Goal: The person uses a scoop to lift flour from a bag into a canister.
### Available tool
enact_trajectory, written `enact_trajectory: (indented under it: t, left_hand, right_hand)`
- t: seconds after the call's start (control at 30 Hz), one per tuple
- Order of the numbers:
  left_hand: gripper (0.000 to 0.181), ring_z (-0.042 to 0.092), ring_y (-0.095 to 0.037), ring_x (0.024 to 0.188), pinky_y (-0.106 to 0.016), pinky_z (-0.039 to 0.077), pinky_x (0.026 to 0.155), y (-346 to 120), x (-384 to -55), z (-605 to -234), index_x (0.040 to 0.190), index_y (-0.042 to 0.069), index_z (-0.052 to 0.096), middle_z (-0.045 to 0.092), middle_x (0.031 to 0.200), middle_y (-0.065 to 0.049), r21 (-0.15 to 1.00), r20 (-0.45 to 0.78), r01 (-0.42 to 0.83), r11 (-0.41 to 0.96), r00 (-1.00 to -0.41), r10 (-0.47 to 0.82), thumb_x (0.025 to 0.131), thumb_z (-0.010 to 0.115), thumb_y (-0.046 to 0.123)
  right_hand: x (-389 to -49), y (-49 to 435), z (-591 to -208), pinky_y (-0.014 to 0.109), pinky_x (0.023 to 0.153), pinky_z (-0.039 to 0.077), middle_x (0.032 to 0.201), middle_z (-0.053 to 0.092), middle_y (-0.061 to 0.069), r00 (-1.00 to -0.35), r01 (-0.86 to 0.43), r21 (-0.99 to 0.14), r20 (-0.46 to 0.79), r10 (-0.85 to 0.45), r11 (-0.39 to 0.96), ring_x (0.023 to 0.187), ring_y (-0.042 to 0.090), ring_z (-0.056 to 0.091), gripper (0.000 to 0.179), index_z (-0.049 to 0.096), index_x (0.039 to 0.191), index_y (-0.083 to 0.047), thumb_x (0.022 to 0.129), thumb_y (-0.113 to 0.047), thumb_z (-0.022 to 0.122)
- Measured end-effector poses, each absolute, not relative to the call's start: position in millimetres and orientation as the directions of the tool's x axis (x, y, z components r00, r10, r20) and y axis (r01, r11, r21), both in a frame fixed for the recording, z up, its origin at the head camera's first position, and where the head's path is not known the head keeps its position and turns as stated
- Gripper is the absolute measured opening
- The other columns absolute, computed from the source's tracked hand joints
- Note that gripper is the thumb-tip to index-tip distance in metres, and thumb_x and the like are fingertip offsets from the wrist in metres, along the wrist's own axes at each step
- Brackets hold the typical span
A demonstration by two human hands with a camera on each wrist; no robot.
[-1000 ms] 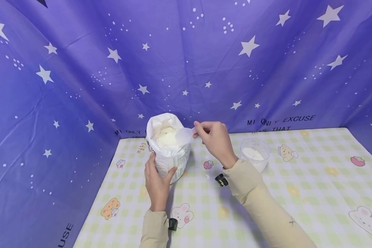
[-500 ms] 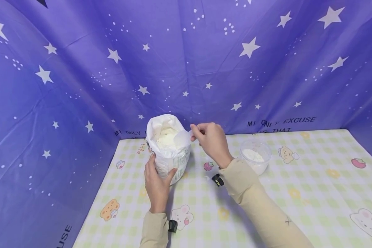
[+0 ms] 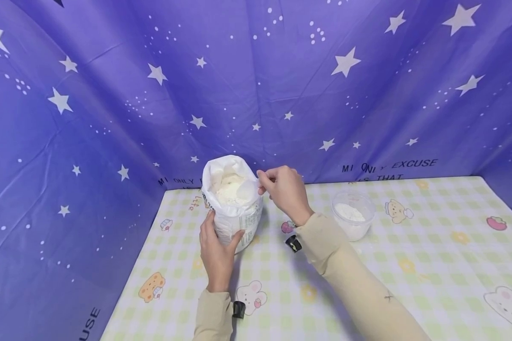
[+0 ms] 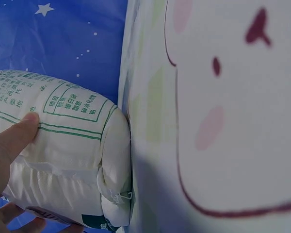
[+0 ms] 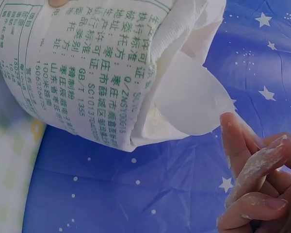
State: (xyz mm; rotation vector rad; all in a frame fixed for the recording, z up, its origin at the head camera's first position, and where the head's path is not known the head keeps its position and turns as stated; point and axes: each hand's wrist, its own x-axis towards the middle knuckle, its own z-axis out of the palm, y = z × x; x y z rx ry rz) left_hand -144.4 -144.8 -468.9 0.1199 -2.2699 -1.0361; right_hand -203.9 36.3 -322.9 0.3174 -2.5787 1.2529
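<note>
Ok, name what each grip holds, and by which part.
The left grip holds the white bag by its side, below its open mouth; the right grip pinches the translucent scoop by its handle.

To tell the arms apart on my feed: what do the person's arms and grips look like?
Left: a beige cloth sleeve and a small black wrist block. Right: a matching beige sleeve with a small dark cross-shaped mark, and a second black wrist block. The left-hand grip and right-hand grip are bare, with white powder on the right one's fingers.
</note>
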Motion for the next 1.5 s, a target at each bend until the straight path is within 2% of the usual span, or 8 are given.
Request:
enact_trajectory:
  t: [0.2, 0.5, 0.83, 1.0, 1.33, 1.5]
  left_hand:
    - [0.088, 0.045, -0.030, 0.136, -0.048, 0.039, 0.110, -144.0, -144.6, -468.5, 0.145, 0.009, 0.043, 0.048, 0.146, -0.012, 0.709, 0.508, 0.172, 0.684, -0.798, -0.326, 0.073, 0.088, 0.031]
    - [0.088, 0.044, -0.029, 0.136, -0.048, 0.039, 0.110, -143.5, -145.5, -469.4, 0.145, 0.010, 0.044, 0.048, 0.146, -0.010, 0.711, 0.506, 0.169, 0.683, -0.797, -0.330, 0.073, 0.088, 0.031]
    - [0.088, 0.045, -0.030, 0.135, -0.051, 0.041, 0.108, -142.0, -143.9, -468.1, 0.145, 0.010, 0.043, 0.048, 0.146, -0.011, 0.708, 0.500, 0.158, 0.689, -0.801, -0.330, 0.073, 0.088, 0.032]
    - [0.088, 0.045, -0.031, 0.135, -0.051, 0.041, 0.108, -142.9, -143.6, -468.4, 0.145, 0.009, 0.043, 0.048, 0.146, -0.012, 0.706, 0.509, 0.162, 0.690, -0.793, -0.335, 0.072, 0.088, 0.030]
    - [0.088, 0.046, -0.031, 0.133, -0.051, 0.041, 0.107, -143.0, -143.7, -468.7, 0.144, 0.008, 0.044, 0.049, 0.144, -0.012, 0.701, 0.525, 0.167, 0.694, -0.779, -0.343, 0.071, 0.089, 0.029]
    - [0.088, 0.047, -0.033, 0.133, -0.053, 0.043, 0.105, -142.0, -143.7, -468.6, 0.143, 0.008, 0.045, 0.050, 0.144, -0.012, 0.693, 0.537, 0.174, 0.699, -0.771, -0.341, 0.071, 0.089, 0.030]
  right_hand:
    - [-206.7, 29.6, -323.9, 0.026, 0.043, 0.032, 0.061, 0.070, -0.004, -0.937, -0.317, -0.709, 0.338, -0.091, 0.629, 0.041, 0.010, 0.044, 0.036, 0.077, 0.072, -0.015, 0.100, -0.029, 0.058]
    - [-212.3, 19.7, -329.3, 0.027, 0.047, 0.033, 0.059, 0.069, -0.006, -0.944, -0.300, -0.697, 0.315, -0.098, 0.651, 0.042, 0.010, 0.040, 0.037, 0.076, 0.068, -0.016, 0.098, -0.028, 0.058]
    - [-216.1, 8.9, -336.3, 0.027, 0.052, 0.038, 0.059, 0.069, -0.007, -0.962, -0.258, -0.720, 0.256, -0.099, 0.644, 0.052, 0.014, 0.051, 0.035, 0.077, 0.069, -0.017, 0.097, -0.029, 0.060]
    - [-218.2, 4.0, -339.6, 0.027, 0.052, 0.037, 0.059, 0.069, -0.005, -0.962, -0.265, -0.728, 0.247, -0.120, 0.632, 0.050, 0.013, 0.050, 0.035, 0.077, 0.069, -0.015, 0.097, -0.028, 0.060]
    - [-217.2, -5.1, -342.5, 0.026, 0.051, 0.034, 0.055, 0.066, -0.004, -0.958, -0.283, -0.728, 0.244, -0.150, 0.624, 0.047, 0.011, 0.042, 0.041, 0.072, 0.060, -0.014, 0.097, -0.026, 0.060]
    - [-215.3, -7.5, -344.7, 0.027, 0.054, 0.038, 0.053, 0.064, -0.004, -0.954, -0.292, -0.725, 0.263, -0.141, 0.623, 0.050, 0.014, 0.048, 0.041, 0.071, 0.059, -0.013, 0.097, -0.026, 0.061]
